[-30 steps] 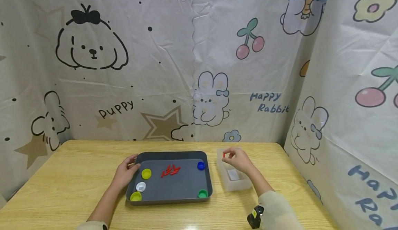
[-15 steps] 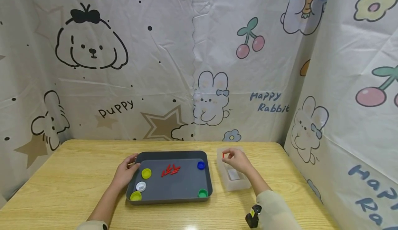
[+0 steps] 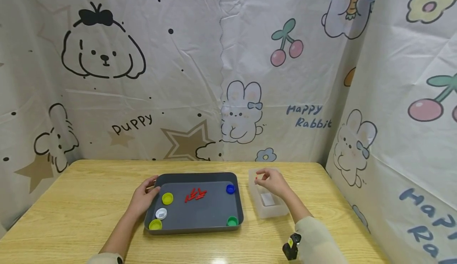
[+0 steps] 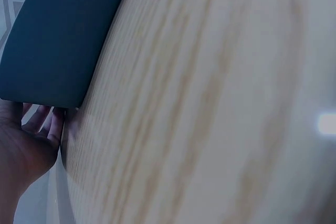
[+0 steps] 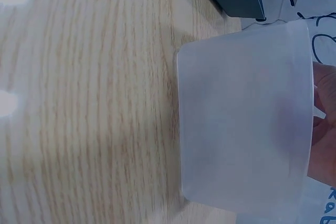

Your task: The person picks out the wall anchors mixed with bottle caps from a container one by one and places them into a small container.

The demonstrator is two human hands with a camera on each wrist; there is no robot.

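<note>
Showing shorter than before, a red stick (image 3: 256, 178) is appearing between the close-set fingertips of my right hand (image 3: 275, 184) above the frosted box's (image 3: 276, 213) far end, whether pinched I cannot tell; my left hand (image 3: 143, 197) is gripping the gray tray's (image 3: 196, 214) left side.

Pale cartoon-printed cloth (image 3: 196, 69) hangs behind a wood-grain table (image 3: 89, 200)

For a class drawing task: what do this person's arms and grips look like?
The left grip and right grip are ungloved. Pale cream sleeves end on the forearms. A black, yellow-marked device sits at the right cuff; a dark piece shows at the left cuff.
</note>
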